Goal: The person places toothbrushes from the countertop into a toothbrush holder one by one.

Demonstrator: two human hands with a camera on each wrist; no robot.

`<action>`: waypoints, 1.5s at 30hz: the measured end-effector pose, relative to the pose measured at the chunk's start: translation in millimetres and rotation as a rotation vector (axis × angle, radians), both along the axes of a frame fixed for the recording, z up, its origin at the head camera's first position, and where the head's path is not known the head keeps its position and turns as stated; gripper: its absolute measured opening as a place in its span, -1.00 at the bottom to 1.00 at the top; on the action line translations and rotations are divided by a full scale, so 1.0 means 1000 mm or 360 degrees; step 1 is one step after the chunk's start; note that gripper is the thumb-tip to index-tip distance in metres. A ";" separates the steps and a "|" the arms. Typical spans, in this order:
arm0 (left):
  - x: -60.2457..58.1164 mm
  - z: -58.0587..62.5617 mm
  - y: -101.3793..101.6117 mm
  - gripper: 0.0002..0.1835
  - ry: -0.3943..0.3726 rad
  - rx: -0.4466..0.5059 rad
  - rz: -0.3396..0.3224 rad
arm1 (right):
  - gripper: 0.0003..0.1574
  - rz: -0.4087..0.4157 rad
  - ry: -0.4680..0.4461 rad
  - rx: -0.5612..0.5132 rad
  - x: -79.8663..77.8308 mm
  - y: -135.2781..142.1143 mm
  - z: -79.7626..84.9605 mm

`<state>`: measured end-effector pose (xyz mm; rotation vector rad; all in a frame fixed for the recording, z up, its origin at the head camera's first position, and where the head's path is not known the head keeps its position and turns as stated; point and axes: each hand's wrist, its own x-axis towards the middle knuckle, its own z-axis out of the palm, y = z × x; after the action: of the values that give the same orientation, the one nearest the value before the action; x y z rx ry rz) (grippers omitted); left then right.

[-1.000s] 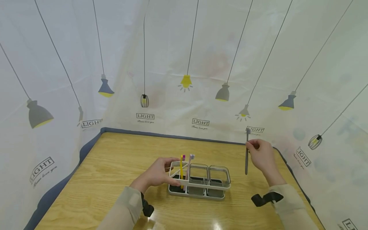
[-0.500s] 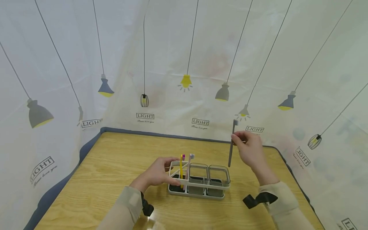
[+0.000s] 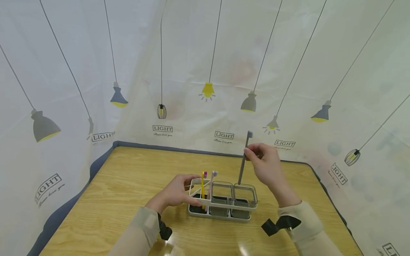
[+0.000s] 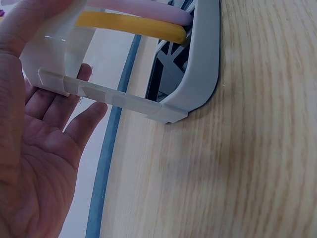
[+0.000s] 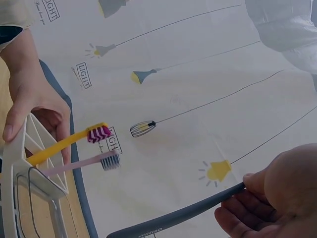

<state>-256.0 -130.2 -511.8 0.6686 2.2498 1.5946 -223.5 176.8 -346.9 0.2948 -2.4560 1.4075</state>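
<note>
My left hand grips the left end of a white toothbrush holder, thumb in front and fingers behind. In its left section stand a yellow toothbrush and a pink toothbrush, bristles up; their lower ends show in the left wrist view. Two clear cups sit in the middle and right sections. My right hand pinches a dark grey toothbrush between thumb and fingers, head up and slightly tilted. Its lower end hangs just above the back of the right cup, and I cannot tell whether they touch.
The holder stands on a wood-grain table with a dark blue edge at the back. Behind it hangs a pale sheet printed with lamps and the word LIGHT.
My right hand has moved left with the grey toothbrush, from beyond the holder's right side to over its right section. My left hand and the holder have stayed in place.
</note>
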 end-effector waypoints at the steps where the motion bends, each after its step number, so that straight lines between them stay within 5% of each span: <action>1: 0.000 0.000 0.000 -0.01 -0.0006 0.0005 0.0000 | -0.76 0.0012 -0.0009 -0.0013 0.000 -0.003 0.000; 17: 0.001 -0.001 0.000 -0.04 -0.0009 0.0021 0.0014 | -0.86 0.0181 -0.0146 -0.0240 0.011 -0.054 -0.024; 45: -0.001 -0.002 -0.001 -0.04 0.0032 -0.0012 0.0009 | -0.93 0.0243 -0.0107 -0.0234 0.022 -0.091 -0.089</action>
<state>-257.1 -130.9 -513.3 0.6798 2.2728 1.5886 -201.7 86.2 -435.8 0.4156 -2.4098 1.6776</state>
